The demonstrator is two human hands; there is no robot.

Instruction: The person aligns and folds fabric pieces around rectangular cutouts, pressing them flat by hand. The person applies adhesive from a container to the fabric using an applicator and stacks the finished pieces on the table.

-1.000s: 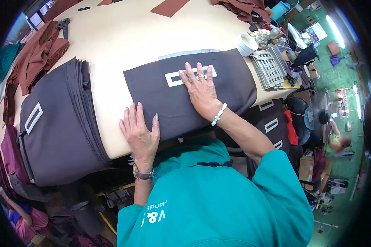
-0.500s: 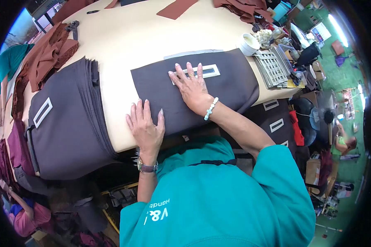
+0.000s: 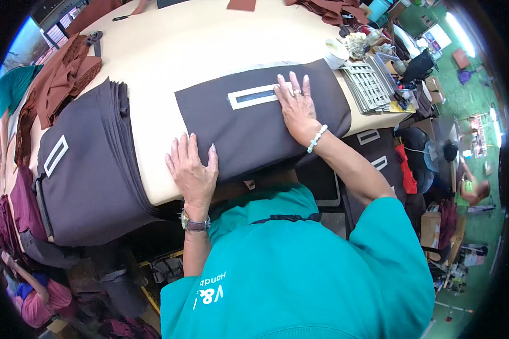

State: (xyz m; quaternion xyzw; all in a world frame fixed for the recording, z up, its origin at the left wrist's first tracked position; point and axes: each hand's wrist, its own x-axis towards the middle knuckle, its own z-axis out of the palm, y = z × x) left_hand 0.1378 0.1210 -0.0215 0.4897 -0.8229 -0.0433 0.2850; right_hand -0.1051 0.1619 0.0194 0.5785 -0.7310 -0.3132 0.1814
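Note:
A dark fabric panel (image 3: 226, 133) lies on the cream table, with a pale rectangular frame (image 3: 254, 97) on it that has a dark slot. My right hand (image 3: 298, 110) lies flat on the panel, its fingertips at the frame's right end and its fingers spread. Near the table's front edge, my left hand (image 3: 193, 172) rests with fingers spread at the panel's lower left corner, holding nothing. To the left is a stack of dark panels (image 3: 90, 169), topped by another pale frame (image 3: 56, 155).
Brown fabric pieces (image 3: 59, 79) lie at the left. At the right stand a white cup (image 3: 336, 53) and pale slotted templates (image 3: 365, 86). Framed dark panels (image 3: 373, 152) hang below the table's right side. A co-worker (image 3: 42, 299) is at the lower left.
My right hand has slid left along the frame and then back right to its right end, uncovering the slot. My left hand has stayed near the panel's corner.

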